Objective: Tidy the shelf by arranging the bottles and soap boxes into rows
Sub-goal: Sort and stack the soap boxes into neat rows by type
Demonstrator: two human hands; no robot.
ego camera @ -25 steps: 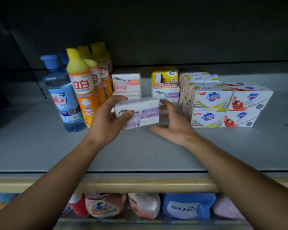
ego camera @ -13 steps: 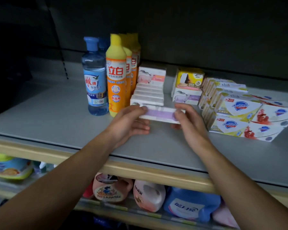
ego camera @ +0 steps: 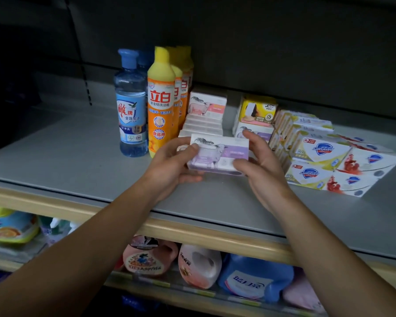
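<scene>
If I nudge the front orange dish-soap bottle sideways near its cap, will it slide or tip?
Likely tip: the orange dish-soap bottle is tall and narrow on a small base, so a high push probably rocks it. It looks full, so fairly heavy; pushing low should slide it on the smooth shelf. The blue-capped bottle close beside it might get knocked.

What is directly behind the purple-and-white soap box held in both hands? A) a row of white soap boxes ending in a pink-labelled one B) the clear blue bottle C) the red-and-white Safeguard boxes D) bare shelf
A: the purple-and-white soap box, held by the left hand and right hand, sits in front of the row of white soap boxes, with the pink-labelled box at the back.
</scene>
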